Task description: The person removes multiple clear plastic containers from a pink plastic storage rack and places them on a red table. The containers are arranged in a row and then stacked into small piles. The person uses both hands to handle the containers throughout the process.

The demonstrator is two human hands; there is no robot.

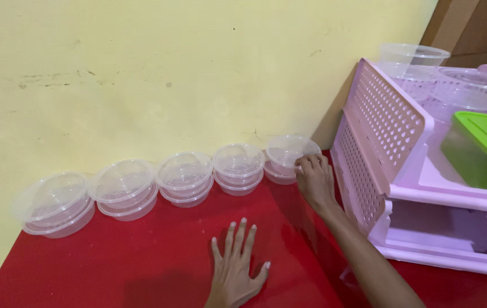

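The right hand reaches up the middle right of the frame to the last tub in a row along the yellow wall. Its fingertips touch the clear lid on that tub's right edge, fingers curled together on the rim; whether they grip it or only press on it, I cannot tell. The left hand lies flat on the red worktop at the lower middle, fingers spread apart, holding nothing.

The row has five stacks of clear round lidded tubs, standing close side by side against the wall. From the far left: a first stack, a second, a third, a fourth, then the one under the right hand. Each looks like two tubs nested, leaning slightly.

At the right of the frame stands a pale pink perforated rack with two tiers, just beside the last tub. On its upper tier sits a green-lidded box, and behind that several more clear tubs are stacked in the upper right corner. A brown panel shows past the wall's end.
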